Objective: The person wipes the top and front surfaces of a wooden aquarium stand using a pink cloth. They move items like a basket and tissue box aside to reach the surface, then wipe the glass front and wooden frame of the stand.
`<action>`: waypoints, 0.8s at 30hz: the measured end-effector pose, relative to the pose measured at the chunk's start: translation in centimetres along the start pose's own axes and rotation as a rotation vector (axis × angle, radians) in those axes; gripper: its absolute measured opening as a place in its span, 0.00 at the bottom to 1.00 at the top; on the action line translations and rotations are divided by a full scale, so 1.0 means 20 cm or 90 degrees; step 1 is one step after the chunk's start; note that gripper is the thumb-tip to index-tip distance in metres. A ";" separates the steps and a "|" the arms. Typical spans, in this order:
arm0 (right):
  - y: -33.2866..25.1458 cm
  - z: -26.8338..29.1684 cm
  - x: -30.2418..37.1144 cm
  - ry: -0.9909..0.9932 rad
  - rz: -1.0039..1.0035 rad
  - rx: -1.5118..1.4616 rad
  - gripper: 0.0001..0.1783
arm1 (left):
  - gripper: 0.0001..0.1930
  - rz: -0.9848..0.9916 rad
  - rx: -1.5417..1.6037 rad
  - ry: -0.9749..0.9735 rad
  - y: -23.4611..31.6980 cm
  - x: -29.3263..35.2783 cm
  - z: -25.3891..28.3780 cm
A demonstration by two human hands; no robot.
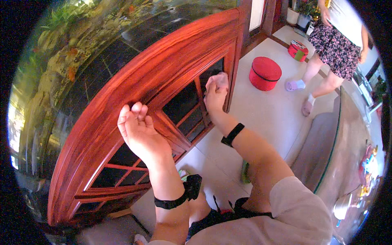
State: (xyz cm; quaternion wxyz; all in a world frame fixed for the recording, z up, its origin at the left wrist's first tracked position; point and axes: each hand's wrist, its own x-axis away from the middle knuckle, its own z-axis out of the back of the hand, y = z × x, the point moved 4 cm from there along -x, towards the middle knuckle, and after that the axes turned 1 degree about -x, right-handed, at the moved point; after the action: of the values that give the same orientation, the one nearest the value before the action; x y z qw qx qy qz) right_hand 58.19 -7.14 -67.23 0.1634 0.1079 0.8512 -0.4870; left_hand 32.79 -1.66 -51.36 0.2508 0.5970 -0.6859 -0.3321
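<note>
My right hand (215, 96) is closed round a pale pink cloth (220, 80) and rests against the right end of a red-brown wooden cabinet (163, 71), near its dark panes. Nothing is in my left hand (141, 132). Its fingers are loosely bent and apart, beside the cabinet's front rail, and I cannot tell whether they touch the wood. Dark panels divided by thin red bars (128, 168) fill the cabinet front below both hands.
An aquarium (61, 61) with green plants and rocks stands on the cabinet. A round red box (265, 73) is on the tiled floor, with a smaller red container (298, 50) farther off. Another person (335, 45) stands at far right. A table (347, 139) lies along the right.
</note>
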 end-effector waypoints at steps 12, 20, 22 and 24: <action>-0.03 -0.37 -0.29 0.033 0.037 -0.079 0.05 | 0.11 0.294 -0.003 -0.108 -0.32 -0.36 -0.03; 0.32 -0.64 -0.45 0.130 0.159 -0.048 0.06 | 0.09 0.393 0.048 -0.164 -0.48 -0.83 -0.04; 0.46 -0.68 -0.53 0.116 0.196 -0.040 0.06 | 0.09 0.405 0.053 -0.175 -0.53 -0.95 -0.06; 0.53 -0.75 -0.59 0.067 0.249 -0.019 0.07 | 0.09 0.406 0.071 -0.164 -0.56 -1.05 -0.10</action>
State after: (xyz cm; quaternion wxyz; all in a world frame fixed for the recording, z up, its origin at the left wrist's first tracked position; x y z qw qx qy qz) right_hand 70.16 10.91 -64.08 0.2115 0.2939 0.8285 -0.4271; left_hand 45.01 18.04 -57.38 0.2203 0.3184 -0.8810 -0.2721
